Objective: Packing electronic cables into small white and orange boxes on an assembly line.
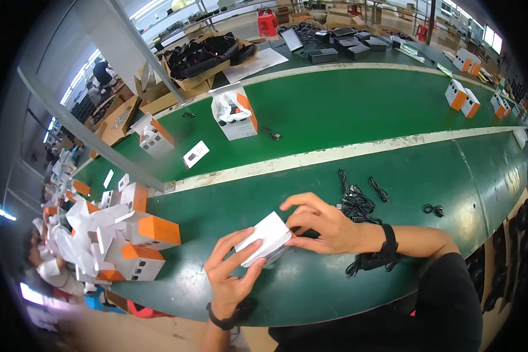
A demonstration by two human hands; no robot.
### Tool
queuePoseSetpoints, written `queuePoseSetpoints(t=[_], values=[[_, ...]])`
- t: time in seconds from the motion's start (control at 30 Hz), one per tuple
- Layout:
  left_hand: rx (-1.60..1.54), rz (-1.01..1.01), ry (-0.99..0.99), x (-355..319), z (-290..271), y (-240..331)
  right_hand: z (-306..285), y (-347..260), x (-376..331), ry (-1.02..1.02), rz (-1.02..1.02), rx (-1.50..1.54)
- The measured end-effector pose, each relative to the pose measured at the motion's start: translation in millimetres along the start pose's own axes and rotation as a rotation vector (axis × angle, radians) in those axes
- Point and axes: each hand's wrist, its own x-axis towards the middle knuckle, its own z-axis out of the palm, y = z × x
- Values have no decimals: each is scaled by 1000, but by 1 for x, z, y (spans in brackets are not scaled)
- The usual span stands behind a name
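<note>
Over the green tabletop, my left hand (pixel 232 267) grips a small white box (pixel 266 234) by its near left side, fingers on top and thumb below. A dark grey part shows under the box's lower right edge; what it is I cannot make out. My right hand (pixel 325 227) meets the box's right end, thumb and a finger pinching its edge, the forefinger bent above. Just beyond the right hand lies a heap of coiled black cables (pixel 356 202). By my right wrist, more black cables (pixel 369 261) rest partly under the arm.
White and orange cartons (pixel 152 230), several of them open, crowd the table's left end. A conveyor belt (pixel 346 97) runs behind, carrying an open carton (pixel 234 114) and a white leaflet (pixel 196 154). A metal post (pixel 141 47) rises at left. Single coiled cables (pixel 433 209) lie at right.
</note>
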Motion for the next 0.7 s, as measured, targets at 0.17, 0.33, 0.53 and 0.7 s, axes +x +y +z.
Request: queuePoseSetpoints(t=[0.17,0.33,0.53,0.7], values=[[31,-61,-20,-1,-3,9,-13,-7,18,-137,-62,-7],[184,48,-95,2,-7,11,-10,7,14,-159,-190,-112],[341,122,-220,6,-14,17,-28,-7,28,-248,-253,-208],[325,102,-269,19,-15,13,-19,6,30,-219,-292,-210]])
